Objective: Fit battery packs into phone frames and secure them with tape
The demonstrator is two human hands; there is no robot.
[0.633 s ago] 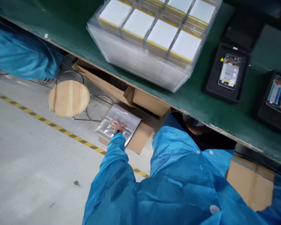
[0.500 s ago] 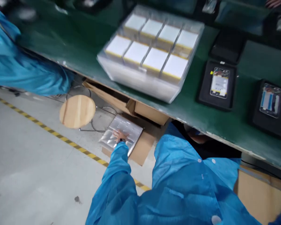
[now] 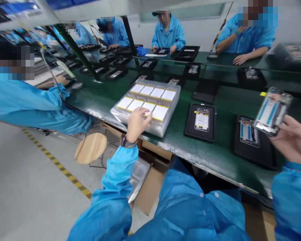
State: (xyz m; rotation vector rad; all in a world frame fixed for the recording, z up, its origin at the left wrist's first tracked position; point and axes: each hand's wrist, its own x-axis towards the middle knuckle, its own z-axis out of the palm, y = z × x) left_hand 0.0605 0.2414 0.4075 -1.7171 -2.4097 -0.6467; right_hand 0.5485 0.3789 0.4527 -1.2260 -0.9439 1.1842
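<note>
My left hand (image 3: 138, 123) is over the front row of a clear plastic tray (image 3: 150, 129) holding several white rectangular pieces with yellow edges. Its fingers are apart and curved, with nothing visible between them. At the right, my right hand (image 3: 294, 137) holds a phone frame (image 3: 273, 110) with blue strips and a yellow tab, raised above the bench. Below and left of it, another phone frame (image 3: 249, 132) lies in a black tray (image 3: 263, 154). A phone frame with a white part (image 3: 202, 120) rests in a black tray (image 3: 190, 129) between my hands.
The green bench (image 3: 175, 147) runs across the view. A wooden stool (image 3: 90, 148) and cardboard (image 3: 149, 189) are below its edge. One person's blue sleeve (image 3: 35, 103) is near at left; other people sit across the bench. Black trays line the far side.
The view has tilted up. My left hand has risen from the silvery stack on the floor to the clear tray. My right hand has come into view with a phone frame.
</note>
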